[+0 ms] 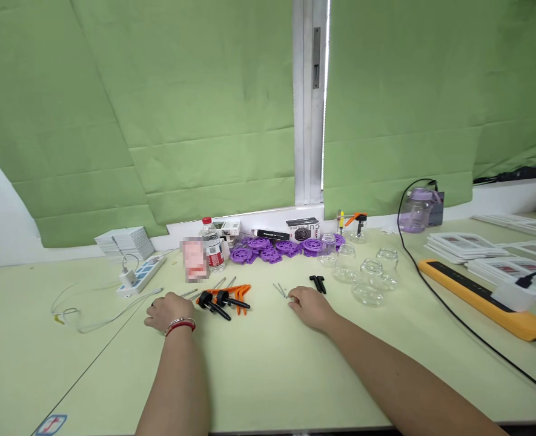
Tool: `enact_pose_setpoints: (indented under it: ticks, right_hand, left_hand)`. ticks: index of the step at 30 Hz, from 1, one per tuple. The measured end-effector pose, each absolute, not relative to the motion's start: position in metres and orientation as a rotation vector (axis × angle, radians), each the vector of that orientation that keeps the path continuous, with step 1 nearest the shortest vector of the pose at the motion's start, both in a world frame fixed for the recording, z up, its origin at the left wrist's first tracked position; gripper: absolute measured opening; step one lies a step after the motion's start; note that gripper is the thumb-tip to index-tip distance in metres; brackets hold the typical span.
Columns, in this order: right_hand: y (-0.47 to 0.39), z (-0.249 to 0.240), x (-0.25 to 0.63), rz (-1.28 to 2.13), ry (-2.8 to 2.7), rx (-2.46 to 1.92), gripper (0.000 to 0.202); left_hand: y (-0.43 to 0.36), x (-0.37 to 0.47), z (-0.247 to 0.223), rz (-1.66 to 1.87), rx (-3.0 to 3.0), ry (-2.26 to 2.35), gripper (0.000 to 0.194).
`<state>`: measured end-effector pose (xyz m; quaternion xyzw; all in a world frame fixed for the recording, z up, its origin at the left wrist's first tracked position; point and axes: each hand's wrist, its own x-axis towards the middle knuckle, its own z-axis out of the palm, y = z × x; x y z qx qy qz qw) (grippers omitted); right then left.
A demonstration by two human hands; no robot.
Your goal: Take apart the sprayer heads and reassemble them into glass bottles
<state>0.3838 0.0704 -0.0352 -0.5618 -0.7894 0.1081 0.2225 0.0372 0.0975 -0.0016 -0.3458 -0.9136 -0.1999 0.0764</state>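
Observation:
My left hand (170,312), with a red and a metal bracelet at the wrist, rests on the table with its fingers curled. What lies under those fingers is hidden. Just to its right are several thin metal rods (218,283), orange plastic arms (237,292) and two black knobbed parts with rod-like stems (224,298). My right hand (311,306) is lowered to the tabletop, its thumb and fingers pinched at the near ends of a few thin metal pins (279,290). Two short black T-shaped pieces (317,283) lie beyond its knuckles.
Purple plastic discs (272,248) line the back beside a red-capped bottle (213,245). Clear glass jars (370,281) stand to the right. A black cable (449,309) crosses near an orange power strip (486,297). A white power strip (143,275) and loose cords sit left.

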Motion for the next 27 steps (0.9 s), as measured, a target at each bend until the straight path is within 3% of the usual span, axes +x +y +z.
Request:
enact_pose_setpoints:
  ticks: [11,16,27]
  right_hand:
    - [0.062,-0.032,0.354,0.306,-2.196,-1.293,0.034]
    - [0.070,-0.022,0.316,0.466,-2.297,-1.120,0.040]
    - [0.084,-0.021,0.264,0.667,-2.252,-1.236,0.026]
  left_hand:
    - [0.098,0.027,-0.010,-0.588,-1.016,-2.766,0.027]
    - [0.099,0.025,-0.013,-0.607,-1.036,-2.827,0.029]
    - [0.097,0.028,-0.009,-0.758,-1.106,-2.873,0.038]
